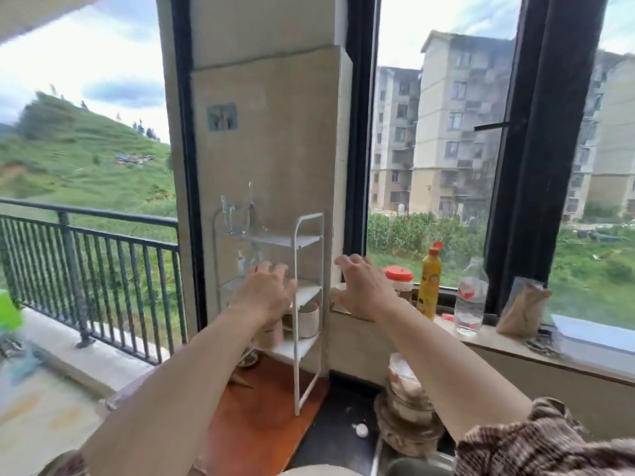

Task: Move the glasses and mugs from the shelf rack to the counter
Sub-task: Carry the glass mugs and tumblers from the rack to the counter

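Both hands are reaching toward the white metal three-tier shelf rack (302,269), which stands on the reddish-brown wooden tabletop (271,400) against the beige tiled pillar, so the step in hand looks like the approach before a pick, with nothing lifted yet. The left hand (264,293) is raised in front of the middle tier, its fingers (271,269) spread and released, grasping nothing; the right hand (364,286) hovers just right of the rack's front post, fingers likewise splayed and empty. The clear glass mug with a handle (235,214) sits on the top tier at the left, with another clear glass piece (254,214) just beside it, its shape hard to make out. More clear glassware (245,259) stands on the middle tier, just beyond the left hand's fingertips and partly hidden by them. On the bottom tier are cream ceramic mugs (307,319), partly hidden behind the left wrist. The next move probably calls for closing the left hand around the middle-tier glass and drawing it out cleanly under the tier above, then setting it down on the bare tabletop in front of the rack. Glass this transparent is easy to misjudge, so a firm wrap around the body seems wise.
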The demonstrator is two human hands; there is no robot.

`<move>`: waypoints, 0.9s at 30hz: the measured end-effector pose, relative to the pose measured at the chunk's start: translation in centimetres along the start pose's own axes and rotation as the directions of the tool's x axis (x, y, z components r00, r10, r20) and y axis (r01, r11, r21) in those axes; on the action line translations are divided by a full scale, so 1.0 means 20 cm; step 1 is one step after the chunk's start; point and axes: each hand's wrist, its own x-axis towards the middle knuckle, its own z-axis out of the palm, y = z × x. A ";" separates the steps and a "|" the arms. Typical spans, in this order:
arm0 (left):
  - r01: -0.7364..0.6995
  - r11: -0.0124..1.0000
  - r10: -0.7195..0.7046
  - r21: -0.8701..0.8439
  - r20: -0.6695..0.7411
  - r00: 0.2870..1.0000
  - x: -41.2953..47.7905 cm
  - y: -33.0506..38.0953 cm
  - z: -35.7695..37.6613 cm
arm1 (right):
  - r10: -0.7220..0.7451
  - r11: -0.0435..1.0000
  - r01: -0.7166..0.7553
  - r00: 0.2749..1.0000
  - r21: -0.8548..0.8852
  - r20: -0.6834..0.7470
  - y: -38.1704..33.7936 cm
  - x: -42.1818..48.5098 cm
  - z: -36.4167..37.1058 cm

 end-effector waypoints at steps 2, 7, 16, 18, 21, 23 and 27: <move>-0.001 1.000 0.002 0.021 -0.032 0.999 0.11 -0.11 -0.02 | -0.027 1.000 0.027 0.999 0.001 -0.018 -0.05 0.16 0.03; 0.017 0.998 -0.010 0.063 -0.107 0.994 0.41 -0.42 -0.04 | -0.063 0.998 0.062 0.993 -0.016 -0.095 -0.19 0.53 0.15; 0.009 0.972 -0.074 -0.235 -0.271 0.960 1.11 -0.94 -0.07 | -0.037 0.997 0.048 0.982 0.055 -0.187 -0.46 1.32 0.34; 0.013 0.932 -0.113 -0.363 -0.258 0.960 1.26 -1.03 -0.08 | 0.000 0.996 0.016 0.985 0.093 -0.175 -0.49 1.49 0.39; 0.005 0.833 -0.134 -0.553 -0.193 0.972 1.43 -1.13 -0.08 | 0.112 0.978 -0.080 0.981 0.195 -0.160 -0.53 1.74 0.46; 0.005 0.762 -0.110 -0.648 -0.121 0.987 1.52 -1.18 -0.07 | 0.227 0.930 -0.172 0.964 0.326 -0.140 -0.55 1.89 0.51; 0.023 0.646 -0.055 -0.763 -0.017 0.998 1.69 -1.21 -0.06 | 0.405 0.728 -0.273 0.911 0.628 -0.074 -0.55 2.16 0.60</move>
